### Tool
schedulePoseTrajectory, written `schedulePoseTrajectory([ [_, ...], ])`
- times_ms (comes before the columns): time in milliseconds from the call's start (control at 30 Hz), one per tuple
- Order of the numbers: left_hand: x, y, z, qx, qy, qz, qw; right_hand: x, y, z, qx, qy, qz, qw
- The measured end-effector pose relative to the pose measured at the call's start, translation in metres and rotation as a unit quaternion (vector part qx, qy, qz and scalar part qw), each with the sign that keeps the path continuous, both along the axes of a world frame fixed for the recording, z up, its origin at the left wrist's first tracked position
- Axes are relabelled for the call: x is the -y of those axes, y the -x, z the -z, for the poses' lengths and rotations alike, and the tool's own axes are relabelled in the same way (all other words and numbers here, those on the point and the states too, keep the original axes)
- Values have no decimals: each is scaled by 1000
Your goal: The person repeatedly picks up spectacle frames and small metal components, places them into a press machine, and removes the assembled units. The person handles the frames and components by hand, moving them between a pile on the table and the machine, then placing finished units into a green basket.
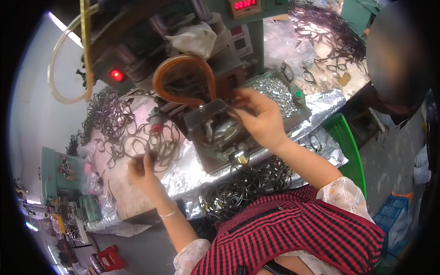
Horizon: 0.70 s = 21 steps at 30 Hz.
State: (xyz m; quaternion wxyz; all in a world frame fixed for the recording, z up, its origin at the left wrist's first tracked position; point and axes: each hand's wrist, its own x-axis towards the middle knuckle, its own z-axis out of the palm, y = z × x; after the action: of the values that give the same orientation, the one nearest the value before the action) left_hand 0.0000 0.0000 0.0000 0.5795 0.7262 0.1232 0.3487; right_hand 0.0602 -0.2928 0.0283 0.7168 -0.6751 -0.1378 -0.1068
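Thin, dark, looped pieces (256, 181) lie heaped beyond the red-and-black checked apron (293, 220), with more near the left hand (145, 176), its fingers bent and blurred; whether it pinches one cannot be told. Farther, the right hand (265, 120) curves its fingers at a dark metal fixture (201, 117), grip unclear, beside an amber looped hose (183, 60).

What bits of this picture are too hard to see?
All in the head view:
Left hand: blurred by motion, so its grip is unclear.
Right hand: fingers' ends blurred, so its grip is unclear.
Green machine: top cut off by the upper edge.
Green basket: near end hidden by the right sleeve.
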Motion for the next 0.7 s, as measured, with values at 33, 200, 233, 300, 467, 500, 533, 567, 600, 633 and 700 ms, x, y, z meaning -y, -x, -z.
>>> schedulePoseTrajectory([
  [33, 5, 6, 5, 10, 43, 5, 999, -5, 7, -3, -14, -11, 10, 1000],
  [200, 42, -11, -21, 155, 86, 100, 979, 3, -2, -2, -16, -52, 5, 999],
  [233, 49, -10, -41, 249, 90, 215, 940, 4, -1, -5, -35, -67, -17, 997],
  [300, 64, -4, -80, 316, 52, 303, 897, -1, 1, -14, -74, -106, -64, 990],
  [467, 71, -19, -99, 285, 3, 231, 930, -14, 17, -36, -133, -226, -79, 962],
  [500, 67, -11, -102, 277, -20, 269, 922, -11, 26, -35, -95, -170, -91, 977],
  [533, 80, 3, -101, 274, -19, 274, 922, -4, 29, -34, -63, -123, -112, 984],
  [567, 90, 9, -97, 243, -30, 265, 932, 5, 32, -32, -31, -75, -133, 988],
  [600, 99, 11, -89, 215, -39, 265, 939, 21, 21, -17, -10, -67, -154, 986],
  [633, 105, 11, -83, 191, -51, 259, 945, 36, 10, -12, 40, 101, -20, 994],
  [700, 120, 7, -76, 150, -50, 287, 945, 65, -10, 28, 125, 475, 275, 827],
])
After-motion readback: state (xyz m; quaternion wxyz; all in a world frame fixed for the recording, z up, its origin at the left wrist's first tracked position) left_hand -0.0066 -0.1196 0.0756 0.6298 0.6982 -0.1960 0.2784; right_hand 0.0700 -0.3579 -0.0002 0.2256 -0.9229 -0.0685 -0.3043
